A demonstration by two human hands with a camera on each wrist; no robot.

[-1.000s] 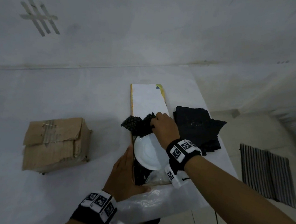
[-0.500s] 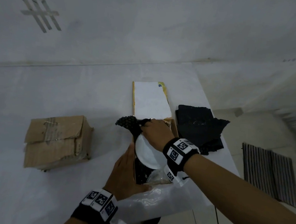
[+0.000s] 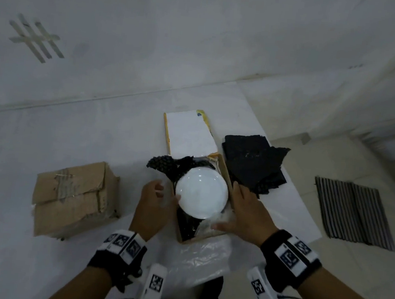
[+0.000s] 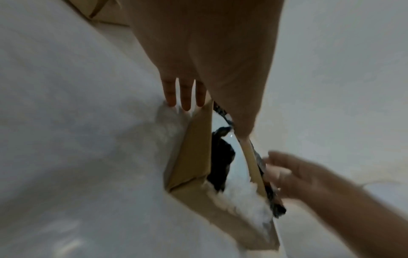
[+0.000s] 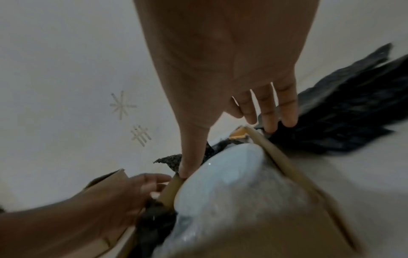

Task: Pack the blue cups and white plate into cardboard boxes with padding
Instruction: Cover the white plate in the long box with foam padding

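Observation:
The white plate (image 3: 202, 193) lies face up in the open cardboard box (image 3: 225, 176), on black mesh padding (image 3: 166, 166) that sticks out at the far left corner. My left hand (image 3: 160, 194) is at the box's left wall, fingers (image 4: 185, 97) straight outside it and thumb at the plate's rim. My right hand (image 3: 239, 206) flanks the right wall (image 5: 287, 167), its fingers (image 5: 269, 113) straight on the outside and its thumb reaching over the plate (image 5: 234, 164). Neither hand holds anything. No blue cups are in view.
The box's white lid flap (image 3: 188, 134) lies open toward the wall. A pile of black padding sheets (image 3: 253, 164) sits right of the box, near the table's right edge. A closed, taped cardboard box (image 3: 73, 197) stands at the left. Clear plastic (image 3: 200, 263) hangs over the near edge.
My right hand has let go of the black padding at the plate's far end and moved to the box's right side. The plate now shows fully. My left hand stays at the left wall.

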